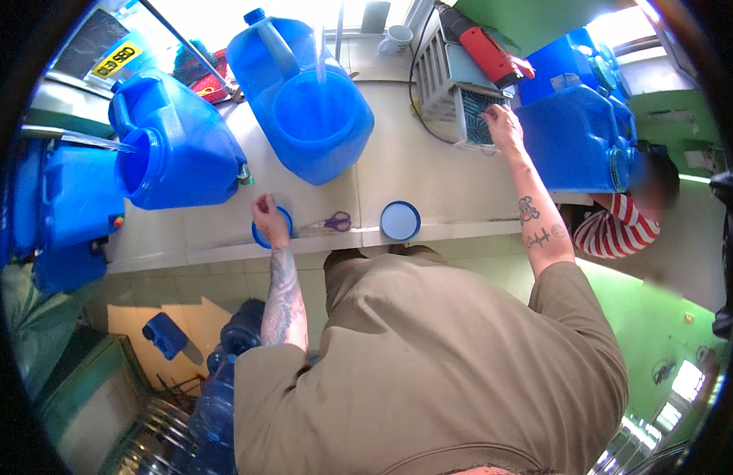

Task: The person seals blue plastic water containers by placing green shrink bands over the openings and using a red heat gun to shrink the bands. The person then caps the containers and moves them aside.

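Observation:
My left hand point(271, 220), fingers curled together, hovers over or rests on a blue-rimmed round lid point(286, 215) near the counter's front edge; anything in its fingers is too small to make out. My right hand point(504, 128) reaches to an open drawer point(473, 119) of a small plastic drawer unit, its fingers bent at dark green patterned pieces inside. Whether it grips one is not clear. Purple-handled scissors point(338, 222) and a second blue-rimmed lid point(400, 221), pale inside, lie between my arms.
Clear water runs into a large blue jug point(319, 150) and a smaller blue jug point(192, 142) with a tap. A red heat gun point(485, 51) tops the drawer unit. More blue containers point(568, 138) stand right, beside a person in a striped sleeve point(620, 229). A mug point(395, 40) stands behind.

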The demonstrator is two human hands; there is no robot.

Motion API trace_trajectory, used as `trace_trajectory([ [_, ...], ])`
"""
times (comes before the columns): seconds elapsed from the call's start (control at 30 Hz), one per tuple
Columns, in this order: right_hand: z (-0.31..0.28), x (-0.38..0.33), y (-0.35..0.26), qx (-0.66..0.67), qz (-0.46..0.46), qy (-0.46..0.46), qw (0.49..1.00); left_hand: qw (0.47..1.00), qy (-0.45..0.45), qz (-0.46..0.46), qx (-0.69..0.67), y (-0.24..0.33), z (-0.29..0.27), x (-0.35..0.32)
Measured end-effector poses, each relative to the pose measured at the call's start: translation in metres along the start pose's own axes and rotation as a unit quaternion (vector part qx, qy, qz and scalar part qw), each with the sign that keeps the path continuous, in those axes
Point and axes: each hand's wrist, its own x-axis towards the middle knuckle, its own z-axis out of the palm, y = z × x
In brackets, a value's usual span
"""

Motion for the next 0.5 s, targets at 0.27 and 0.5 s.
trace_trajectory([
  [0.27, -0.022, 0.007, 0.029, 0.109, -0.114, -0.025, 0.987, 0.977, -0.173, -0.002, -0.121, 0.137, 0.082, -0.143],
  [0.5, -0.028, 0.011, 0.049, 0.212, -0.107, 0.026, 0.971, 0.927, -0.32, 0.053, -0.19, 0.257, 0.178, -0.2],
])
